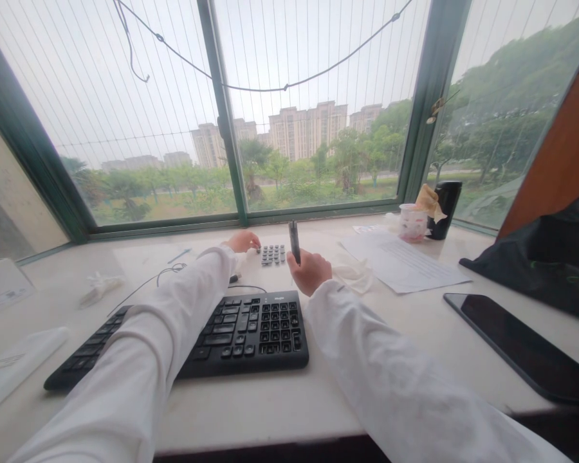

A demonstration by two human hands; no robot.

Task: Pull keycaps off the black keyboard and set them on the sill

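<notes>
My left hand [242,241] is at the left edge of several loose keycaps [273,254] set out in rows on the white sill. Its fingers are closed, and what they hold is too small to tell; something white, like a tissue, lies just below them. In my right hand [310,270], fingers wrapped round it, a slim black pen-like tool [294,239] stands upright beside the keycaps. Nearer to me lies a black keyboard [246,366], its number pad showing bare key sockets. My left sleeve covers part of the keyboard's left half.
Printed paper [405,263], a plastic cup [412,223] and a black cylinder [444,209] are at the right back. A black phone [521,341] and a black bag [550,257] lie right. A crumpled white wrapper [101,287] and a white box [22,363] are left; windows [318,128] rise behind.
</notes>
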